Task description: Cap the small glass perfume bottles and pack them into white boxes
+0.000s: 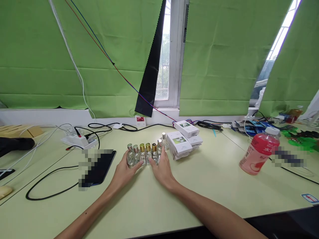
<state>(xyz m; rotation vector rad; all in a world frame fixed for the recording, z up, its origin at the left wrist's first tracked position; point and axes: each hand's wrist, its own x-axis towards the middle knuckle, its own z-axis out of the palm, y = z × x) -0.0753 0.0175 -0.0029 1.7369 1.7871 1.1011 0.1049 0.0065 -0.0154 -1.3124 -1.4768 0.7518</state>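
Several small clear glass bottles (142, 153) with silver and gold caps stand upright in a row on the pale green table. My left hand (126, 170) presses the left end of the row, its thumb along the front of the bottles. At the other end my right hand (162, 170) cups the row, thumb in front and fingers around the side. One more silver-capped glass bottle (164, 142) stands just behind my right fingertips; I cannot tell if they touch it. Beside it, to the right, lie white boxes (178, 142) with a green picture, stacked loosely.
A pink drink bottle (260, 152) leans at the right. Left of my hands lies a dark phone-like device (101, 169), partly blurred out. A white power strip (79, 139) and black cables (209, 125) run along the back, below the green curtains (219, 59).
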